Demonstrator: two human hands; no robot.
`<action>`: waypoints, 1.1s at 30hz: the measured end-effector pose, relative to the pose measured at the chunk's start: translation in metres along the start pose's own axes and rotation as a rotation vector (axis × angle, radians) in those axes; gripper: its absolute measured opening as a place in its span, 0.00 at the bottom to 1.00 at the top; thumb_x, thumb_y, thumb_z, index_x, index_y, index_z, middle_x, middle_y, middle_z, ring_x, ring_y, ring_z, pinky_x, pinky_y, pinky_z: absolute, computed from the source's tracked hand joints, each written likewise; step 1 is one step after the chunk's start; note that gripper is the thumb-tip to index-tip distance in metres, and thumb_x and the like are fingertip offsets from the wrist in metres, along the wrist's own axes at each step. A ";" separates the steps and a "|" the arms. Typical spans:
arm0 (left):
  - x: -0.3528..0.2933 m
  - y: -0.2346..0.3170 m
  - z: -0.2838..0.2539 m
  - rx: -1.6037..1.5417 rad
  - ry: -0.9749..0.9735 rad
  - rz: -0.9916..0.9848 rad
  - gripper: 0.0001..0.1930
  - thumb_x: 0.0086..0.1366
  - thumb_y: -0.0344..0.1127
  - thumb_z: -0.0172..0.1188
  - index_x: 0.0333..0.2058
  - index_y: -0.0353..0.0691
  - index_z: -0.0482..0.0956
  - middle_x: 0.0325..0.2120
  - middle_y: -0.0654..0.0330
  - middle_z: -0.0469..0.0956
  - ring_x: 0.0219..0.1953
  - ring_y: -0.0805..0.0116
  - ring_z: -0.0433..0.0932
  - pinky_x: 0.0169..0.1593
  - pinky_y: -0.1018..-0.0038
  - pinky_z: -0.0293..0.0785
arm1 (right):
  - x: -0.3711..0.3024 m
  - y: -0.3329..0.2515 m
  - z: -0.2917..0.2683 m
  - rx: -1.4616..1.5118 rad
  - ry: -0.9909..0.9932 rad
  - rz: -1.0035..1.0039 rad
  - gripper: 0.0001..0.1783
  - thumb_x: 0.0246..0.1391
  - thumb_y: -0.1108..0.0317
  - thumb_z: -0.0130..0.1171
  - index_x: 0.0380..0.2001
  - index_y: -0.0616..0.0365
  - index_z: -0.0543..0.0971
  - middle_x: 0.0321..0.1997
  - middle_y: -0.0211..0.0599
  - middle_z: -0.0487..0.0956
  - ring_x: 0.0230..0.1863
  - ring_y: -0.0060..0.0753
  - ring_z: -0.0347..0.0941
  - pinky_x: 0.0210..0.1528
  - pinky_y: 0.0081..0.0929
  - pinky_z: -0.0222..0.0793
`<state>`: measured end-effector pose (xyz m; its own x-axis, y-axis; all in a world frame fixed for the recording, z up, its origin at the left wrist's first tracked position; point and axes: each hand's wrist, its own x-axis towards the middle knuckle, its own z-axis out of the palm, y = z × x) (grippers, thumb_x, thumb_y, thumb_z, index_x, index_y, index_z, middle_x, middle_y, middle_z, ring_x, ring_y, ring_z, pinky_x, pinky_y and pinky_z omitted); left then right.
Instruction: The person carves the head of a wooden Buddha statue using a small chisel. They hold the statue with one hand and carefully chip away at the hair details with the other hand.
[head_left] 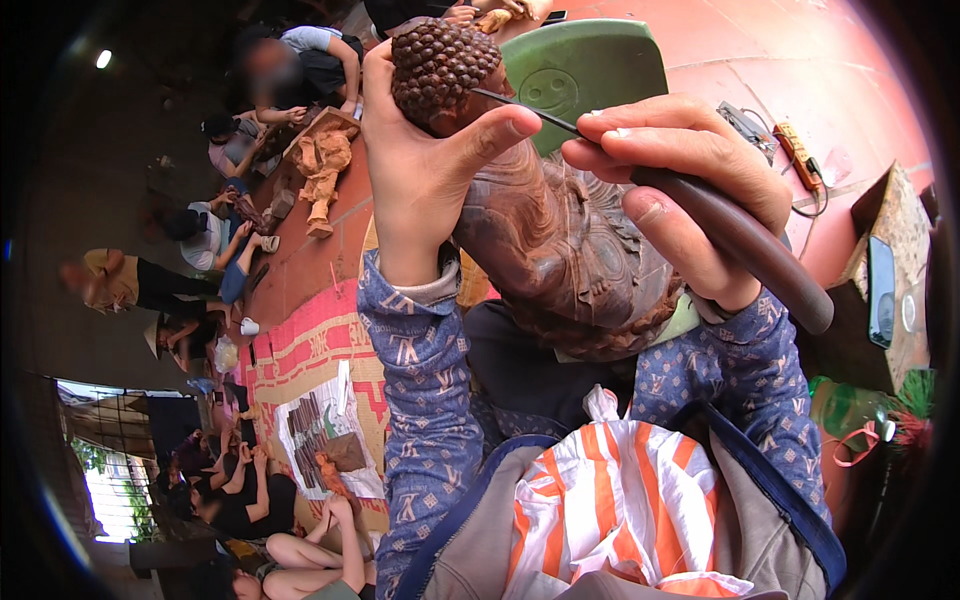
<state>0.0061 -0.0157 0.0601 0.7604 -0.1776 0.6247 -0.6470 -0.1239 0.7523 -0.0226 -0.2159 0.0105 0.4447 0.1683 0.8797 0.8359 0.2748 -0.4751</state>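
Note:
A dark brown carved wooden Buddha statue (590, 265) lies tilted across my lap, its head of round curls (445, 68) at the upper end. My left hand (425, 175) is closed around the back of that head, with the thumb stretched over toward the face. In my right hand (700, 160) is a carving tool (750, 250) with a thick dark handle. Its thin metal blade passes by my left thumb, and the tip meets the side of the head just below the curls. My fingers hide part of the blade and the statue's face.
Behind the statue stands a green plastic chair (600, 65). A wooden box (880, 290) with a phone (880, 290) on it and an orange power strip (797, 155) are at right. Leftward lie a reddish carved figure (322, 170) and several tools (315, 425) on paper; several people sit beyond.

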 end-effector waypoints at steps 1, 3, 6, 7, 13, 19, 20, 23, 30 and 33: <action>0.000 0.000 0.000 -0.006 0.001 0.002 0.36 0.42 0.33 0.78 0.48 0.35 0.66 0.35 0.63 0.75 0.36 0.76 0.77 0.43 0.80 0.74 | 0.001 0.000 -0.001 -0.021 -0.014 -0.022 0.15 0.52 0.80 0.54 0.45 0.71 0.75 0.48 0.59 0.73 0.48 0.50 0.76 0.52 0.39 0.75; -0.001 0.001 0.000 -0.013 0.001 0.006 0.37 0.42 0.34 0.78 0.49 0.35 0.66 0.34 0.63 0.76 0.35 0.76 0.77 0.42 0.80 0.74 | 0.003 0.002 -0.002 -0.054 -0.034 -0.066 0.16 0.50 0.82 0.54 0.44 0.71 0.76 0.47 0.58 0.73 0.47 0.49 0.76 0.52 0.39 0.76; 0.000 -0.001 -0.001 -0.015 -0.005 0.023 0.37 0.43 0.34 0.78 0.49 0.35 0.65 0.35 0.63 0.76 0.36 0.76 0.77 0.42 0.80 0.75 | 0.006 0.000 -0.002 -0.097 -0.056 -0.102 0.17 0.48 0.85 0.53 0.44 0.70 0.76 0.46 0.58 0.74 0.47 0.48 0.77 0.51 0.38 0.76; 0.000 -0.001 -0.001 -0.024 -0.006 0.020 0.37 0.43 0.34 0.78 0.49 0.35 0.65 0.35 0.63 0.76 0.36 0.76 0.77 0.42 0.80 0.75 | 0.006 0.000 -0.002 -0.106 -0.059 -0.102 0.17 0.47 0.85 0.53 0.44 0.70 0.77 0.46 0.58 0.74 0.47 0.48 0.77 0.51 0.38 0.76; 0.000 -0.001 0.001 -0.029 0.008 0.041 0.37 0.43 0.37 0.78 0.49 0.35 0.65 0.36 0.62 0.75 0.37 0.76 0.76 0.43 0.80 0.74 | 0.010 -0.005 -0.002 -0.151 -0.053 -0.081 0.17 0.46 0.85 0.53 0.43 0.70 0.77 0.47 0.59 0.75 0.47 0.48 0.77 0.52 0.36 0.74; 0.000 0.000 -0.001 0.041 0.029 0.033 0.38 0.42 0.40 0.78 0.48 0.35 0.64 0.35 0.63 0.75 0.36 0.76 0.76 0.43 0.80 0.74 | 0.017 -0.010 -0.004 -0.163 -0.086 -0.023 0.16 0.48 0.85 0.52 0.42 0.70 0.78 0.49 0.60 0.76 0.46 0.47 0.78 0.52 0.33 0.73; -0.001 0.002 -0.001 0.051 0.030 0.023 0.38 0.43 0.40 0.78 0.48 0.35 0.64 0.35 0.63 0.75 0.36 0.76 0.76 0.42 0.80 0.74 | 0.017 -0.010 -0.003 -0.150 -0.083 -0.005 0.16 0.48 0.85 0.52 0.42 0.70 0.78 0.49 0.60 0.75 0.46 0.47 0.78 0.52 0.33 0.73; -0.001 0.003 0.001 0.044 0.032 0.019 0.37 0.43 0.40 0.78 0.47 0.35 0.64 0.34 0.63 0.75 0.35 0.77 0.76 0.42 0.80 0.74 | 0.013 -0.011 0.003 -0.061 -0.026 0.078 0.15 0.51 0.84 0.50 0.42 0.71 0.77 0.50 0.62 0.75 0.47 0.48 0.78 0.53 0.33 0.73; 0.000 0.005 0.003 0.102 0.051 0.020 0.37 0.43 0.42 0.78 0.46 0.36 0.64 0.35 0.62 0.74 0.37 0.76 0.75 0.43 0.79 0.73 | 0.011 -0.009 0.005 0.182 0.082 0.249 0.13 0.57 0.79 0.48 0.44 0.72 0.75 0.51 0.64 0.74 0.49 0.49 0.77 0.53 0.34 0.74; 0.003 0.000 -0.001 0.287 0.078 0.063 0.38 0.40 0.44 0.79 0.46 0.35 0.66 0.35 0.62 0.73 0.39 0.74 0.74 0.45 0.78 0.72 | 0.016 -0.010 0.002 0.231 0.105 0.310 0.14 0.60 0.73 0.48 0.44 0.72 0.75 0.48 0.61 0.76 0.47 0.46 0.78 0.52 0.34 0.75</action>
<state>0.0087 -0.0147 0.0619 0.7130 -0.1197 0.6908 -0.6741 -0.3881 0.6285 -0.0251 -0.2137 0.0293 0.7048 0.1824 0.6855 0.5678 0.4343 -0.6993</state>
